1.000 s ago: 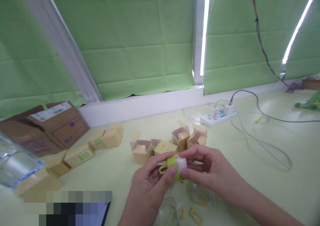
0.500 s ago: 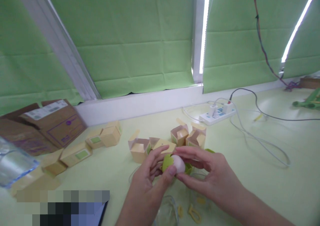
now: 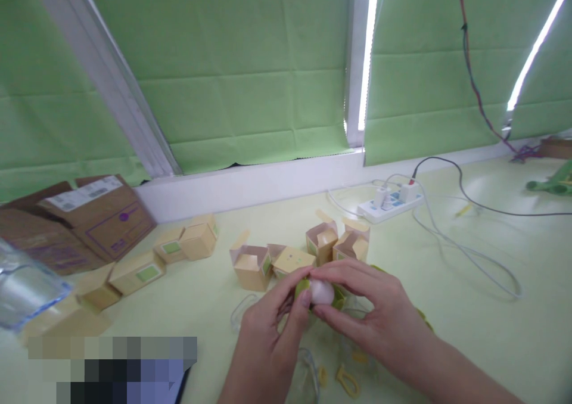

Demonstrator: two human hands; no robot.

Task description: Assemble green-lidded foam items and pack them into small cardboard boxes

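Between my hands is a small egg-shaped object (image 3: 322, 292), white and rounded on the right and covered in green on the left. My left hand (image 3: 274, 326) grips its green side, thumb in front and fingers behind. On the other side, the fingers and thumb of my right hand (image 3: 373, 300) close around the white part. More green pieces show partly behind my right hand. Below my hands lie a yellow loop-shaped piece (image 3: 347, 382) and clear plastic packaging (image 3: 308, 371), partly hidden by my left wrist.
Several small open cardboard boxes (image 3: 252, 270) stand just beyond my hands. More small boxes (image 3: 136, 271) line up at left, near a large brown carton (image 3: 107, 219). A power strip (image 3: 388, 206) with cables lies behind, at right. A pixelated dark-edged device (image 3: 152, 383) is at front left.
My fingers have drawn closer together around the egg-shaped object, and my left hand has moved slightly right. Less of the green side shows now. The view has shifted a little.
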